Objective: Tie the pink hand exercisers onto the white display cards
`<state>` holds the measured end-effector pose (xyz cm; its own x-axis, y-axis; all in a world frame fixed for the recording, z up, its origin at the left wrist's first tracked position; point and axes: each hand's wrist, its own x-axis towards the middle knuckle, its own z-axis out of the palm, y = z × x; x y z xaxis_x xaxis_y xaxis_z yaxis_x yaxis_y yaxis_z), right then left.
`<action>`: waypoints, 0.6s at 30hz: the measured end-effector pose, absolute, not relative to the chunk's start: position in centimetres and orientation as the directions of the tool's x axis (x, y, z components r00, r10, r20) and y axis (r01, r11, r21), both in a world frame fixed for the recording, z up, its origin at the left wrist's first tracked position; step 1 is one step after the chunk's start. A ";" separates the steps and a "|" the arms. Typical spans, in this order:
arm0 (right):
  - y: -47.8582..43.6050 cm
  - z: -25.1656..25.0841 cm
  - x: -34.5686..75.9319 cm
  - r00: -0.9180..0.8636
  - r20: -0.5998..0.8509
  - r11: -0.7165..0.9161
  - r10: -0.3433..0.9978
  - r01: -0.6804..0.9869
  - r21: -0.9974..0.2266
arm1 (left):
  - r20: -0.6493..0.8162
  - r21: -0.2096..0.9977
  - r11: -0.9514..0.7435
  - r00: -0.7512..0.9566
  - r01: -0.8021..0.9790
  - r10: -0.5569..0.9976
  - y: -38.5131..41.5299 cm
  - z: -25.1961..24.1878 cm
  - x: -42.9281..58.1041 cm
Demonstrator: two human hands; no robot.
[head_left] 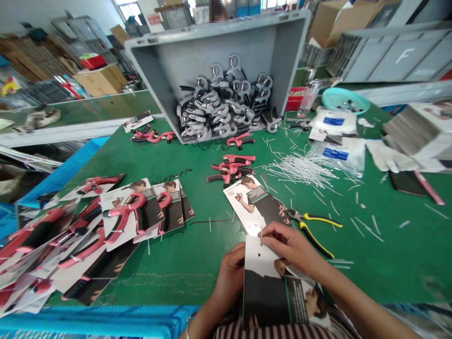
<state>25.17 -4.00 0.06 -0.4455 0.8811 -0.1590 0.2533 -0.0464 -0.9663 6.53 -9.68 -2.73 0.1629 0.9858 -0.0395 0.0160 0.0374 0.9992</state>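
Note:
Close to my body, a printed backing card [264, 292] stands tilted, its white top end punched with small holes. My left hand [229, 275] grips the card's left edge, its fingers partly hidden behind it. At the top holes my right hand [287, 245] pinches what looks like a thin white cable tie, mostly covered by the fingertips. Just beyond lies another printed card [247, 200]. Pliers with yellow and black handles [316, 226] rest to the right of it. Several pink hand grips [231, 167] lie loose behind the cards.
A grey crate [219, 42] tipped on its side holds many grey hand grips [219, 106]. White cable ties [303, 169] lie heaped at the right, near plastic bags [335, 153] and a stack of cards [420, 132]. Carded pink grips [123, 212] pile up at the left.

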 end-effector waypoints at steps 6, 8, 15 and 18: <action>-4.2 0.2 25.2 -0.447 -0.150 -0.065 0.882 0.199 -0.978 | 0.015 1.000 -0.020 0.244 0.018 0.970 -9.0 -2.4 6.8; -4.2 0.1 25.4 -0.432 -0.149 -0.078 0.890 0.178 -0.981 | 0.019 1.000 -0.024 0.243 0.018 0.970 -9.0 -2.3 6.6; -4.1 -0.4 25.0 -0.429 -0.124 -0.058 0.895 0.163 -0.985 | 0.007 0.996 -0.028 0.243 0.083 0.970 -8.7 -2.5 6.0; -4.1 -0.1 25.1 -0.449 -0.115 -0.031 0.886 0.190 -0.981 | -0.068 0.998 0.063 0.219 0.030 0.973 -8.7 -2.2 6.1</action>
<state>25.07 -4.14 -0.09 -0.4486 0.8863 -0.1151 0.1897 -0.0315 -0.9813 6.10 -8.70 -2.25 0.2187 0.9734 -0.0677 0.0296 0.0627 0.9976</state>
